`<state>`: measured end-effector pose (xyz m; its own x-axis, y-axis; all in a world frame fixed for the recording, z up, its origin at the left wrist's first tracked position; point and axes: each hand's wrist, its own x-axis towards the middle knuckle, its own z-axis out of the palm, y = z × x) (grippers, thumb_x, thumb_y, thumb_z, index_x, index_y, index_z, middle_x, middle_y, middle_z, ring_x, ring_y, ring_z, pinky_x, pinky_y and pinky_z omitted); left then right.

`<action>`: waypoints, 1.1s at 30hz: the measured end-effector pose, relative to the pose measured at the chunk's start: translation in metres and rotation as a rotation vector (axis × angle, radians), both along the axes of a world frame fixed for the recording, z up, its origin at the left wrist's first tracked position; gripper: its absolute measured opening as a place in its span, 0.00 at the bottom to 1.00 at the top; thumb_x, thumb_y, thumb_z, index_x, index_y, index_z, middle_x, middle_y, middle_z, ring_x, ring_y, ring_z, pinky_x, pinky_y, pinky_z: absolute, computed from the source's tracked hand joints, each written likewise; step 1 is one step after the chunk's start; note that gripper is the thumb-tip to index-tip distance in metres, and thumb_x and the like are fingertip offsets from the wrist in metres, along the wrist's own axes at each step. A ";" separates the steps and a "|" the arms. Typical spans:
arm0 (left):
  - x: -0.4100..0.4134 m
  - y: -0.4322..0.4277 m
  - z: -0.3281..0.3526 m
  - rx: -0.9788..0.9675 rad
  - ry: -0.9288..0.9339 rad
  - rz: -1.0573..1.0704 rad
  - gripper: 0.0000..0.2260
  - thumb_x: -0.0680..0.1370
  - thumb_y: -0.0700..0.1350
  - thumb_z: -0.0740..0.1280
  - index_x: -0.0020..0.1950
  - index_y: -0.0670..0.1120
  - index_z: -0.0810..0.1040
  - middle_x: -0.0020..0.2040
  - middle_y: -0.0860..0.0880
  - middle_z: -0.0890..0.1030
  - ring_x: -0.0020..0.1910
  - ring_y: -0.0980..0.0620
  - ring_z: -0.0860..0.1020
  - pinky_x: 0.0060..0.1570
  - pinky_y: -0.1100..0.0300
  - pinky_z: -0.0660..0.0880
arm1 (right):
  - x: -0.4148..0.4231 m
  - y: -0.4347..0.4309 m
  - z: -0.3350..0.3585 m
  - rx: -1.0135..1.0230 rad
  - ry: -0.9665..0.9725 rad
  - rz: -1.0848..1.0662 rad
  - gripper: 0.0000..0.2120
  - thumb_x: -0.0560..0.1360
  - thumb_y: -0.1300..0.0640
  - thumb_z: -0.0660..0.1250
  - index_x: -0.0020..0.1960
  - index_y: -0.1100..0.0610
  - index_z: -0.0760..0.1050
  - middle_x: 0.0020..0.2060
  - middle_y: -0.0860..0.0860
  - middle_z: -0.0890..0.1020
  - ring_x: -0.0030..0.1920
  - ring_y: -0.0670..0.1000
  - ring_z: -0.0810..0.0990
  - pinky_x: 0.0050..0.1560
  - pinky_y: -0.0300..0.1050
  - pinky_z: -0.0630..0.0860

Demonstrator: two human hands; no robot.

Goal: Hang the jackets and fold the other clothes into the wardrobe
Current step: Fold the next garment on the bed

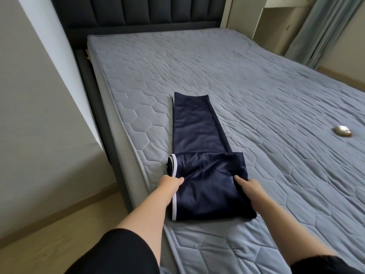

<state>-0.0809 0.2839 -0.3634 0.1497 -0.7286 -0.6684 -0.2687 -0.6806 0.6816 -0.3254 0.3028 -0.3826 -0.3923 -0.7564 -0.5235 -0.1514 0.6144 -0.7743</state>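
Note:
Dark navy trousers [199, 133] with a white side stripe lie lengthwise on the grey quilted mattress [256, 86], legs pointing toward the headboard. The near part is folded over into a thicker block. My left hand [170, 184] grips the left edge of that fold by the white stripe, thumb on top. My right hand [247, 185] holds the right side of the fold, fingers tucked under the cloth and thumb on top.
A small round gold-and-white object [342, 131] lies on the mattress at the right. A dark padded headboard [138, 12] stands at the far end. A wall and wooden floor [49, 234] run along the left; curtains [325, 30] and pale cabinets stand at the back right.

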 end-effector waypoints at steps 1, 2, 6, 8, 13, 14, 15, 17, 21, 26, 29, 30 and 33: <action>-0.002 -0.001 0.001 -0.035 -0.042 -0.001 0.26 0.78 0.55 0.65 0.66 0.36 0.70 0.55 0.43 0.77 0.55 0.43 0.75 0.53 0.57 0.69 | 0.005 0.000 0.001 -0.027 0.075 0.003 0.16 0.78 0.48 0.64 0.47 0.62 0.78 0.40 0.56 0.81 0.42 0.54 0.79 0.45 0.45 0.71; -0.002 -0.001 0.001 -0.056 -0.066 0.004 0.28 0.78 0.59 0.62 0.66 0.37 0.70 0.52 0.44 0.76 0.52 0.43 0.75 0.50 0.57 0.68 | 0.009 0.000 0.001 -0.044 0.118 0.004 0.18 0.78 0.46 0.62 0.44 0.62 0.77 0.41 0.56 0.81 0.42 0.56 0.78 0.45 0.45 0.71; 0.005 0.002 -0.004 -0.004 -0.114 -0.004 0.29 0.78 0.61 0.60 0.68 0.38 0.69 0.59 0.42 0.76 0.55 0.42 0.74 0.49 0.58 0.67 | 0.014 -0.001 0.004 -0.054 0.247 0.023 0.23 0.79 0.47 0.61 0.34 0.62 0.73 0.36 0.58 0.79 0.43 0.59 0.78 0.44 0.49 0.70; 0.004 0.003 0.001 -0.045 -0.259 -0.054 0.27 0.78 0.57 0.64 0.68 0.39 0.68 0.63 0.42 0.76 0.59 0.41 0.75 0.50 0.57 0.69 | 0.016 0.001 0.007 -0.049 0.462 0.113 0.21 0.80 0.48 0.59 0.38 0.63 0.73 0.38 0.59 0.79 0.46 0.62 0.79 0.43 0.50 0.69; -0.007 -0.005 0.014 -0.856 -0.861 -0.351 0.33 0.75 0.47 0.69 0.76 0.48 0.56 0.69 0.46 0.68 0.68 0.45 0.67 0.64 0.51 0.67 | 0.030 0.005 0.020 -0.359 1.053 0.289 0.20 0.78 0.55 0.63 0.67 0.62 0.67 0.64 0.60 0.72 0.64 0.62 0.69 0.62 0.56 0.66; -0.013 -0.009 0.016 -0.955 -0.896 -0.455 0.31 0.77 0.46 0.66 0.77 0.46 0.56 0.72 0.46 0.65 0.72 0.45 0.62 0.69 0.50 0.61 | 0.035 0.003 0.023 -0.458 1.085 0.292 0.22 0.77 0.57 0.64 0.69 0.63 0.66 0.68 0.61 0.69 0.68 0.63 0.66 0.67 0.57 0.62; -0.019 -0.012 0.014 -0.970 -0.918 -0.557 0.29 0.79 0.47 0.62 0.77 0.45 0.55 0.75 0.46 0.61 0.75 0.46 0.56 0.72 0.49 0.56 | 0.041 0.000 0.025 -0.542 1.103 0.315 0.23 0.77 0.58 0.64 0.70 0.62 0.66 0.70 0.61 0.67 0.71 0.63 0.63 0.71 0.58 0.58; -0.028 -0.013 0.004 -0.834 -0.973 -0.715 0.27 0.82 0.50 0.54 0.78 0.45 0.49 0.79 0.47 0.51 0.77 0.46 0.45 0.74 0.45 0.47 | 0.054 -0.007 0.024 -0.583 1.101 0.454 0.23 0.78 0.57 0.62 0.72 0.59 0.65 0.74 0.58 0.64 0.75 0.60 0.57 0.73 0.58 0.52; -0.027 -0.004 -0.023 -0.624 -1.095 -0.848 0.29 0.82 0.58 0.46 0.78 0.47 0.42 0.79 0.47 0.42 0.77 0.45 0.38 0.72 0.41 0.34 | 0.062 -0.020 -0.011 -0.325 1.063 0.866 0.26 0.82 0.45 0.50 0.78 0.51 0.53 0.78 0.49 0.51 0.78 0.51 0.44 0.75 0.55 0.42; -0.026 -0.004 -0.034 -0.593 -1.129 -0.856 0.30 0.81 0.61 0.43 0.78 0.49 0.40 0.79 0.49 0.40 0.76 0.47 0.36 0.70 0.40 0.30 | 0.030 -0.034 -0.028 -0.103 1.096 0.732 0.29 0.81 0.40 0.44 0.79 0.51 0.46 0.78 0.46 0.46 0.77 0.47 0.43 0.74 0.57 0.38; -0.026 -0.006 -0.034 -0.590 -1.151 -0.889 0.29 0.81 0.61 0.42 0.78 0.49 0.40 0.79 0.49 0.40 0.76 0.46 0.35 0.69 0.39 0.28 | 0.032 -0.047 -0.020 0.038 1.142 0.734 0.32 0.80 0.39 0.40 0.78 0.54 0.42 0.78 0.49 0.43 0.77 0.50 0.39 0.73 0.59 0.35; -0.026 -0.006 -0.033 -0.590 -1.153 -0.903 0.29 0.81 0.61 0.42 0.78 0.50 0.40 0.78 0.49 0.40 0.76 0.46 0.35 0.69 0.39 0.28 | 0.038 -0.051 -0.017 -0.008 1.157 0.750 0.32 0.80 0.38 0.40 0.78 0.54 0.41 0.78 0.50 0.43 0.77 0.51 0.38 0.72 0.59 0.34; -0.027 -0.006 -0.035 -0.603 -1.143 -0.908 0.29 0.81 0.61 0.43 0.78 0.50 0.41 0.79 0.50 0.41 0.76 0.46 0.35 0.69 0.39 0.29 | 0.043 -0.049 -0.019 -0.212 1.168 0.840 0.30 0.80 0.40 0.42 0.78 0.50 0.43 0.78 0.48 0.44 0.77 0.49 0.40 0.73 0.57 0.36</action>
<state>-0.1075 0.2781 -0.3981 -0.2656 -0.9585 -0.1035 -0.9604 0.2724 -0.0581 -0.2824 0.2538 -0.4016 0.0808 -0.9940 -0.0740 -0.9966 -0.0793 -0.0238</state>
